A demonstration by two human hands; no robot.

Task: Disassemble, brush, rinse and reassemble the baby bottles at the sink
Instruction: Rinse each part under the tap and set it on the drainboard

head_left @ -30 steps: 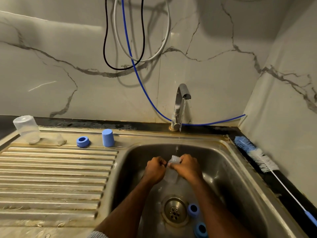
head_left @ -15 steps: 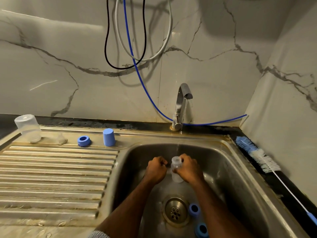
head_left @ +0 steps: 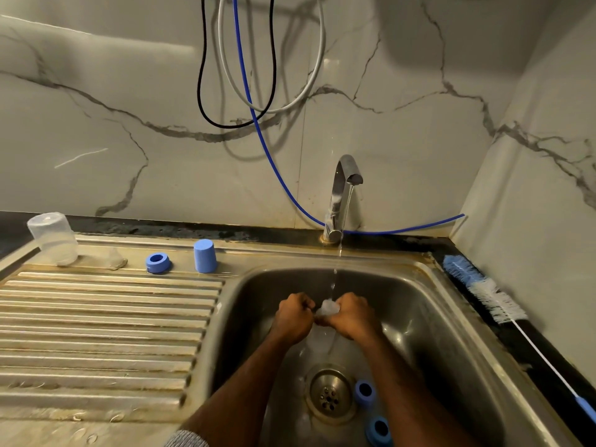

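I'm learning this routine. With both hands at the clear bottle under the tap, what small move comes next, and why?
Probably tip the clear bottle to pour out: the stream lands on it, and both the left hand and right hand already grip it.

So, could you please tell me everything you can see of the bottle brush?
The bottle brush lies flat on the dark counter strip right of the sink, untouched by either hand. Its head points toward the back wall: blue bristles at the tip, white bristles behind. A thin white stem runs toward the viewer and ends in a blue handle at the frame's edge.
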